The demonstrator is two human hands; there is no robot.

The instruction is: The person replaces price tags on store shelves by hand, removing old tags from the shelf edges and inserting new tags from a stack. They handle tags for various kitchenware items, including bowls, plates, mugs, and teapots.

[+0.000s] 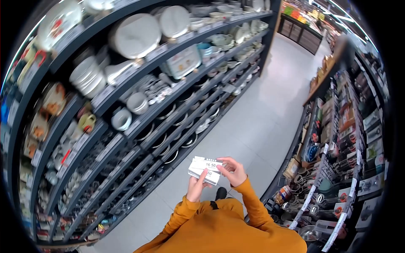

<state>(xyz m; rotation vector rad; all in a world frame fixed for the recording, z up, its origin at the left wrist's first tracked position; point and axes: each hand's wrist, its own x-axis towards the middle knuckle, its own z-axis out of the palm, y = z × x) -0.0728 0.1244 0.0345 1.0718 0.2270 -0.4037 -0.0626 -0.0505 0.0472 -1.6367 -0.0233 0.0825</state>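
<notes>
A small stack of white price cards (203,170) with black print, one reading "16 50", is held out in front of my body. My left hand (196,187) grips the cards from below, its thumb lying over their face. At their right edge my right hand (233,170) pinches the top card between thumb and fingers. The cards are fanned slightly apart, with part of a lower one showing beneath the top one. Both wrists are in mustard-coloured sleeves.
Dark shelves (143,145) with plates, bowls, mugs and cutlery run along the left. Racks of kitchen utensils (320,198) stand on the right. Between them runs a pale tiled aisle floor (253,122), with a dark produce stand (300,33) at its far end.
</notes>
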